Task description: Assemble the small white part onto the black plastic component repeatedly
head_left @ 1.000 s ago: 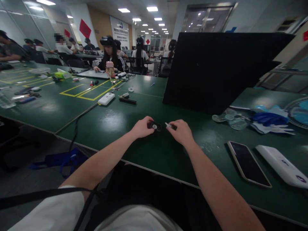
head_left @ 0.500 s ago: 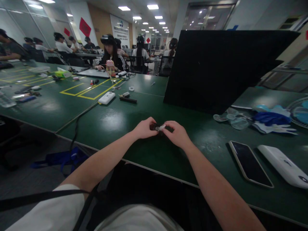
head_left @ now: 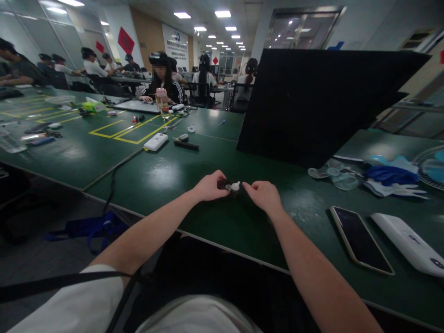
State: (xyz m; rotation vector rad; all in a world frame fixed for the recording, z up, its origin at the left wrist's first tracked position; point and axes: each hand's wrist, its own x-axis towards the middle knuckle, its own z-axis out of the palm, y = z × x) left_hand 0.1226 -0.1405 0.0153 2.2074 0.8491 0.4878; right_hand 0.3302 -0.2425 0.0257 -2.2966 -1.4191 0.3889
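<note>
Several loose things lie far left on the green table (head_left: 208, 226), among them a white power bank (head_left: 156, 142) and a black bar (head_left: 186, 145), well apart from the hands, so a bump seems unlikely. Nearer, the left hand (head_left: 209, 186) pinches a small dark part (head_left: 224, 183) between thumb and fingers; a slack pinch could let it twist or drop. At its right end sits a white piece (head_left: 236, 186); I cannot tell whether it is fastened, and if it only rests there, a tilt could shed it. Just right, apart from it, the right hand (head_left: 266, 196) has thumb and forefinger narrowed; whether its curled fingers hold anything, I cannot tell. A hasty sideways nudge from them could knock the piece askew.
</note>
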